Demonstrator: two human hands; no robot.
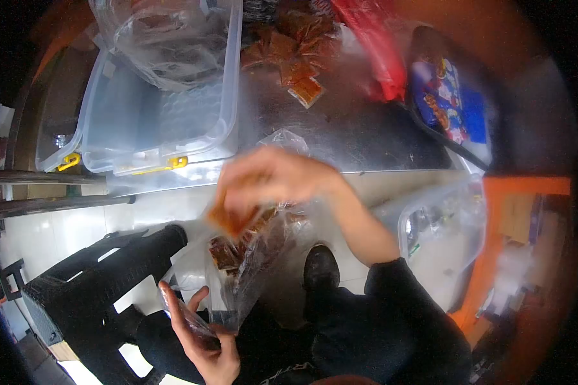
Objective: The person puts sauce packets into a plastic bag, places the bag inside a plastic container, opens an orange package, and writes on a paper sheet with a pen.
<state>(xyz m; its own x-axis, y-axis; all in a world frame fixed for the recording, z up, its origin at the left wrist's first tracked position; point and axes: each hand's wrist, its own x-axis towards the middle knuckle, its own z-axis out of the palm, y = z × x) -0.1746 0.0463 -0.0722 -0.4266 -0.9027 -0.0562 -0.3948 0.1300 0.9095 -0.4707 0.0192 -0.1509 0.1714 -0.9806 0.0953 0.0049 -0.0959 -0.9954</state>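
Dark, shiny metal makes up the tabletop [366, 144] across the 12 o'clock side, with pale floor tiles [64, 221] below its edge. Clock directions here run from the right hand [276, 176], which is blurred and clamped on a reddish-brown sachet [230, 221]; whether it holds just one cannot be told. The held sachet sits at the hand's 7 o'clock, above a clear plastic bag [263, 276] that hangs at 6 o'clock with more reddish-brown sachets [223, 253] inside. Farther down at 7 o'clock, the left hand [205, 343] has thumb and fingers apart, with clear film from the bag against them; whether any of it is pinched cannot be told.

At 5 o'clock, a black shoe [321, 266] stands on the tiles beside the bag. Toward 10 o'clock, a clear plastic bin [231, 96] with yellow latches [176, 163] rests on the tabletop, crumpled clear film [173, 45] in its far part. A heap of similar sachets [289, 48] lies at 12 o'clock, one near its closest edge showing a pale border. Red plastic [379, 54] stretches along 1 o'clock, and blue printed packaging [453, 102] lies at 2 o'clock. Lower, between 3 and 4 o'clock, another clear bin [404, 234] is near an orange frame [494, 218]. Black slatted furniture [96, 276] fills 8 o'clock.
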